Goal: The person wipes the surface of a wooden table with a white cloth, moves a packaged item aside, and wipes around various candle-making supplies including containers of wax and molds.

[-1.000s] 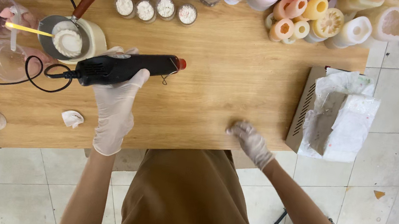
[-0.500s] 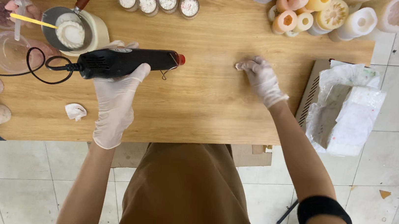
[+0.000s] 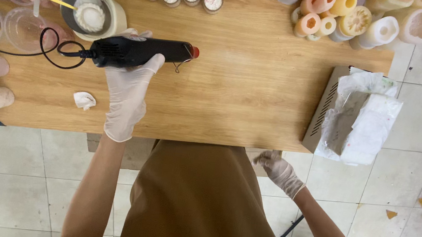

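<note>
wooden table (image 3: 254,102) spreads ahead of both hands; a white wrapped package (image 3: 362,121) lies right of them. left hand (image 3: 129,91) is clamped on the black heat gun (image 3: 134,52) — pan (image 3: 89,11) just beyond. right hand (image 3: 276,168) hangs loosely curled, empty, below the table edge.

A single head-worn camera looks almost straight down from above the person's own body. It faces the wooden worktop (image 3: 255,97), whose far edge meets the top of the frame, and sits close enough that the forearms fill the lower half. Tiled floor (image 3: 369,203) shows below and right.
</note>
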